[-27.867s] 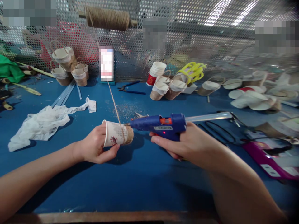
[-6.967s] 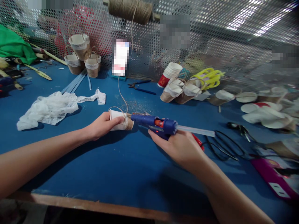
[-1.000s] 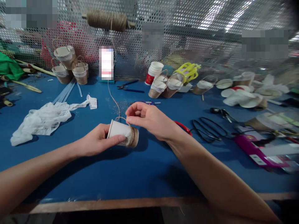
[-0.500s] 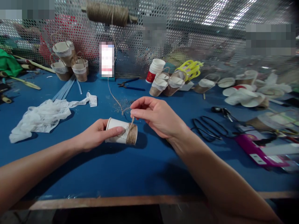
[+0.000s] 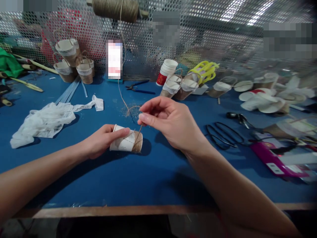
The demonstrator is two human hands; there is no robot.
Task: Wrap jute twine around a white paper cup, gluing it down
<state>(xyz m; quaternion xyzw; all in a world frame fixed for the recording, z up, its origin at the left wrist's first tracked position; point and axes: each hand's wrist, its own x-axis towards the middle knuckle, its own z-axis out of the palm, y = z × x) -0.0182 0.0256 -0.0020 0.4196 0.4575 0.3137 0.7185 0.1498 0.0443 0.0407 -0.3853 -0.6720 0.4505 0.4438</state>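
Observation:
My left hand (image 5: 105,140) is closed around a white paper cup (image 5: 122,144) that lies on its side above the table. Brown twine (image 5: 138,142) wraps the base end of the cup, which points right. Between thumb and forefinger, my right hand (image 5: 165,122) pinches the twine just above the wrapped part. From there the strand loops left and runs up to a large twine spool (image 5: 115,10) mounted on the perforated metal panel. The cup's mouth faces left and is partly covered by my left fingers.
White lace (image 5: 44,124) is heaped at the left, near twine-wrapped cups (image 5: 85,71) with handles. Pliers (image 5: 141,91) lie behind my hands. Stacked paper cups (image 5: 167,71), a black cable (image 5: 223,135) and a magenta power strip (image 5: 269,158) occupy the right side.
The cup has turned in my left hand, showing more of its printed side. My right hand keeps its pinch on the twine and sits slightly higher. The view has shifted a little.

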